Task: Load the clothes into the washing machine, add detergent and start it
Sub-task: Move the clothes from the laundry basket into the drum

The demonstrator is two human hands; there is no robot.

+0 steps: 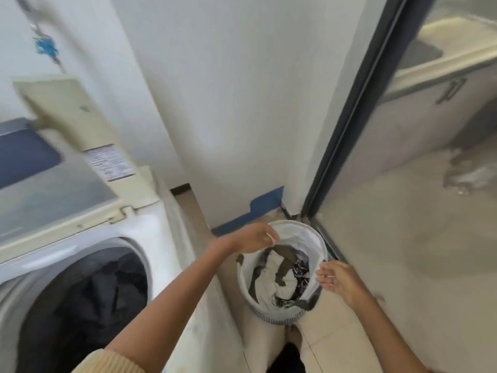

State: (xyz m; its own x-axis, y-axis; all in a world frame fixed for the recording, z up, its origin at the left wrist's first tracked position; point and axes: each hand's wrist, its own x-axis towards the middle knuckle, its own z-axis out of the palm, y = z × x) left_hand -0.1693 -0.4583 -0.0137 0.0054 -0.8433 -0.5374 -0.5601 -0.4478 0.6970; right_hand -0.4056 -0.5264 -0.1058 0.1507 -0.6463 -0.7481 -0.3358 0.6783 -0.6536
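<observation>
Both hands at laundry basket beside open washing machine.
Left hand [254,238] over the basket [278,317] far rim, fingers [271,237] curled, blurred, cannot tell if they pinch the liner. Right hand [340,279] at the near right rim, fingers [324,273] straight, slightly apart, holding nothing. Clothes [279,278] lie in the basket on the tiled floor [376,251]; washing machine [153,227] on the left, lid [67,111] up, dark laundry [102,292] in the drum; glass door [347,125] on the right.

one washing machine [150,227], one lid [67,146], one laundry basket [301,229], two hands: left hand [255,238], right hand [339,279].
</observation>
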